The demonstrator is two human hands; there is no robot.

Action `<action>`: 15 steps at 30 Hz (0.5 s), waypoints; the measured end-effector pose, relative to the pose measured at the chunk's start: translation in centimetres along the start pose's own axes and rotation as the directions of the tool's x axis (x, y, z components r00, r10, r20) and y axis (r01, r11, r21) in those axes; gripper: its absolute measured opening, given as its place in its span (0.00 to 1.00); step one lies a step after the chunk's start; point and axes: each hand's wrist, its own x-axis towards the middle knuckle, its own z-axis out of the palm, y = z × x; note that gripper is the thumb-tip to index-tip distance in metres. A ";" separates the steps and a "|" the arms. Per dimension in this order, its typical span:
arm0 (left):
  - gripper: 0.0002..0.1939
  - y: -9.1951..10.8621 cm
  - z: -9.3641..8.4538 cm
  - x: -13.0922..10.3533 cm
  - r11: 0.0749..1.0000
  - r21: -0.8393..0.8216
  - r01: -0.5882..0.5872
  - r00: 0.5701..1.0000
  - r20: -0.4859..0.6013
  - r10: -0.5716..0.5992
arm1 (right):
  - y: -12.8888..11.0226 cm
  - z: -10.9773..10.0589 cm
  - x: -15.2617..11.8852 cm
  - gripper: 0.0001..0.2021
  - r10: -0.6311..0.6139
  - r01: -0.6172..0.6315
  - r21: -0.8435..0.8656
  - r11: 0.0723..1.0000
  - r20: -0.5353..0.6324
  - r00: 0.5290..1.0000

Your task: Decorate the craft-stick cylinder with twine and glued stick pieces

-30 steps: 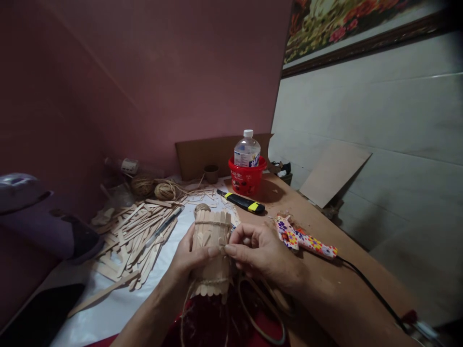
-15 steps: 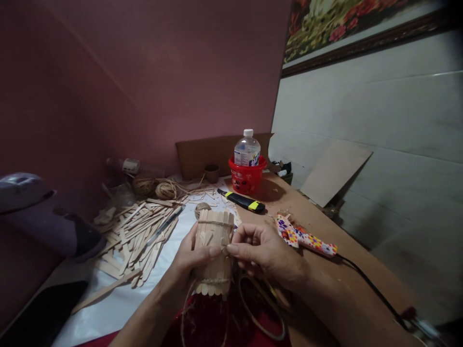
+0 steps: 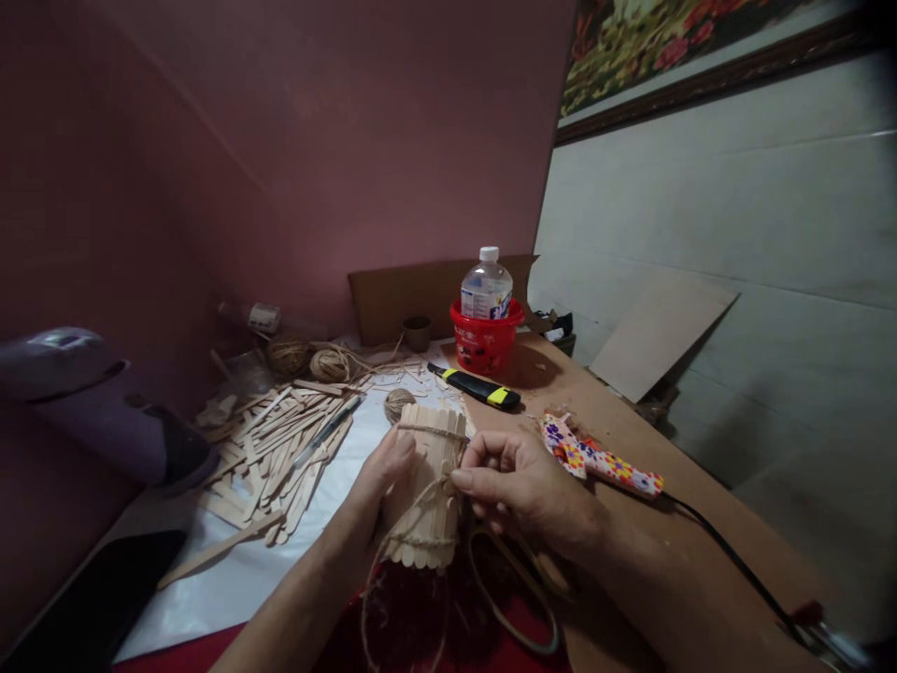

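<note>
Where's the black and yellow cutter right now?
In the head view, the cutter lies just right of centre, between the red tub and the right hand.

Head-worn view, facing forward, downward; tabletop (image 3: 589, 393) near

Wooden-stick cylinder (image 3: 433, 460), twine (image 3: 424, 540) around both ends

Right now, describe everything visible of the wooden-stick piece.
The wooden-stick piece is a rounded body of pale, flat sticks side by side, lower ends scalloped. Twine bands it near both ends; a strand crosses its front. Roughly upright in view, it is between the left hand, which grips it, and the right hand, at its right edge.
</note>
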 end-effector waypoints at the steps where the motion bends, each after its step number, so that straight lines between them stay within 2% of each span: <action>1: 0.26 0.0 0.0 0.0 1.000 0.006 0.002 1.000 -0.005 -0.002 | 0.0 0.0 0.0 0.14 -0.002 0.002 -0.010 1.000 -0.003 1.000; 5: 0.26 0.1 0.0 0.1 0.999 0.017 0.031 0.999 -0.010 -0.031 | -0.1 0.1 0.1 0.13 -0.026 0.024 -0.081 0.996 -0.029 0.999; 8: 0.28 0.0 -0.1 0.2 0.999 0.033 -0.006 1.000 0.009 0.006 | -0.2 0.3 0.0 0.11 -0.074 0.067 -0.136 0.989 -0.053 0.996; 12: 0.29 -0.1 -0.4 0.4 0.996 0.081 -0.034 0.999 0.037 0.031 | -0.3 0.3 -0.4 0.09 -0.186 0.167 -0.234 0.958 -0.061 0.981; 15: 0.31 -0.1 -0.5 0.4 0.995 0.103 -0.011 0.999 0.041 0.007 | -0.3 0.2 -0.7 0.07 -0.293 0.258 -0.367 0.894 -0.042 0.955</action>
